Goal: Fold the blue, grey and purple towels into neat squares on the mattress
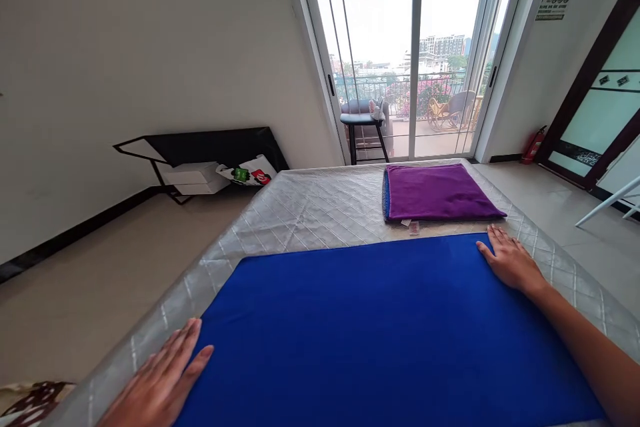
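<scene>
A blue cloth (350, 327) lies spread flat over the near part of a silver quilted mattress (310, 207). At the cloth's left edge, my left hand (163, 373) rests with its fingers stretched out and the thumb apart. My right hand (513, 259) lies flat near the far right corner of the cloth, thumb spread from the fingers. Just beyond that hand, a folded purple cloth (440, 192) sits on the mattress, with blue layers showing at its left side and small white tags at its near edge. Neither hand grips anything.
Against the left wall stands a black-framed rack (210, 147) with white boxes (196, 177) and a printed bag (253, 172). A dark stool (363, 121) is by the sliding glass door (417, 53). To the right are a fire extinguisher (533, 145) and white furniture legs (607, 202).
</scene>
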A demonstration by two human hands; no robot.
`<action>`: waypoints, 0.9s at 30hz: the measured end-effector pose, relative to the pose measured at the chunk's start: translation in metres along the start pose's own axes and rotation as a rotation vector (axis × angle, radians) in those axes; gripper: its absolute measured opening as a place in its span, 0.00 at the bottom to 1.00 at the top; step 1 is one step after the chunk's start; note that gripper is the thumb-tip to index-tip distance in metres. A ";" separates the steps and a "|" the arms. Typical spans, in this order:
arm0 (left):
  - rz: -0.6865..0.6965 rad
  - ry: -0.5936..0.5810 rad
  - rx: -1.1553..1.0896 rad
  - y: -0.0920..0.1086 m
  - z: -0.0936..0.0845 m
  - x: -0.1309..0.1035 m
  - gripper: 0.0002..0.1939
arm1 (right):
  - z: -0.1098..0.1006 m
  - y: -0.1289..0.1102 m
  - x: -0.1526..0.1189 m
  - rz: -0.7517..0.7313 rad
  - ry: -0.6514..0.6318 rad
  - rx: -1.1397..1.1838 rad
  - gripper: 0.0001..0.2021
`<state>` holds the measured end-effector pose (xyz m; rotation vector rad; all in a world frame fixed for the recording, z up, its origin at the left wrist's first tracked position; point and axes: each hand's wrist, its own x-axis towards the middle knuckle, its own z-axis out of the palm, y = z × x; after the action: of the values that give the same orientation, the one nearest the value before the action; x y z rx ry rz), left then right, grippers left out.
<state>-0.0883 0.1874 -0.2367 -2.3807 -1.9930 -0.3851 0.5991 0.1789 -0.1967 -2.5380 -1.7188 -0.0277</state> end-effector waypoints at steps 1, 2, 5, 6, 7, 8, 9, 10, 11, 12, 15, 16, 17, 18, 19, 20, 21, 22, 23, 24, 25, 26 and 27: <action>-0.007 0.002 -0.004 0.001 -0.001 0.000 0.32 | -0.002 -0.002 -0.001 0.011 0.002 0.002 0.35; -0.015 -0.001 -0.009 0.003 -0.003 0.000 0.33 | -0.004 -0.005 -0.002 0.019 0.000 0.006 0.36; 0.033 -0.009 0.012 0.008 -0.004 -0.001 0.37 | -0.014 -0.013 -0.007 0.007 -0.023 0.032 0.37; 0.071 0.004 0.024 0.008 -0.004 -0.001 0.37 | -0.018 -0.015 -0.009 -0.004 -0.032 0.043 0.37; 0.108 0.016 0.036 0.006 -0.004 0.000 0.36 | -0.021 -0.017 -0.010 -0.012 -0.039 0.053 0.37; 0.136 0.019 0.049 0.004 -0.005 0.001 0.36 | -0.023 -0.018 -0.011 -0.013 -0.044 0.060 0.37; 0.150 0.005 0.064 0.002 -0.006 0.005 0.35 | -0.024 -0.019 -0.012 -0.014 -0.045 0.066 0.37; 0.147 -0.020 0.080 0.000 -0.009 0.010 0.35 | -0.024 -0.019 -0.012 -0.016 -0.040 0.074 0.36; 0.135 -0.045 0.097 0.001 -0.013 0.016 0.35 | -0.023 -0.019 -0.012 -0.020 -0.030 0.082 0.36; 0.119 -0.061 0.111 0.005 -0.019 0.025 0.35 | -0.022 -0.018 -0.011 -0.026 -0.018 0.091 0.37; 0.080 -0.072 0.117 0.042 -0.035 0.059 0.36 | -0.016 -0.016 -0.007 -0.073 0.015 0.114 0.39; 0.076 -0.082 0.106 0.062 -0.038 0.071 0.37 | -0.014 -0.016 -0.006 -0.091 0.019 0.119 0.39; 0.092 -0.116 0.087 0.086 -0.039 0.083 0.38 | -0.013 -0.016 -0.006 -0.103 0.023 0.122 0.40; 0.121 -0.135 0.076 0.110 -0.038 0.093 0.38 | -0.012 -0.015 -0.005 -0.106 0.023 0.123 0.40; 0.164 -0.162 0.068 0.134 -0.035 0.103 0.38 | -0.011 -0.015 -0.005 -0.101 0.025 0.123 0.41; 0.199 -0.193 0.054 0.156 -0.030 0.110 0.38 | -0.010 -0.015 -0.005 -0.092 0.027 0.121 0.41; 0.225 -0.214 0.044 0.173 -0.025 0.116 0.39 | -0.009 -0.015 -0.004 -0.085 0.032 0.120 0.40; 0.248 -0.230 0.037 0.185 -0.021 0.121 0.39 | -0.007 -0.015 -0.003 -0.081 0.039 0.119 0.40; 0.263 -0.235 0.032 0.191 -0.016 0.125 0.39 | -0.005 -0.014 -0.003 -0.081 0.048 0.117 0.40; 0.267 -0.231 0.034 0.189 -0.014 0.127 0.39 | -0.003 -0.013 -0.002 -0.082 0.055 0.113 0.39; 0.259 -0.221 0.041 0.181 -0.012 0.129 0.39 | -0.001 -0.012 -0.002 -0.082 0.060 0.107 0.39; 0.242 -0.208 0.052 0.166 -0.011 0.131 0.39 | 0.000 -0.012 -0.002 -0.079 0.060 0.098 0.38; 0.211 -0.191 0.068 0.147 -0.011 0.132 0.39 | 0.001 -0.011 -0.002 -0.076 0.056 0.088 0.38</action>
<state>0.0729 0.2853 -0.1783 -2.6382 -1.7605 -0.0861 0.5882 0.1813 -0.1968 -2.3857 -1.7546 -0.0269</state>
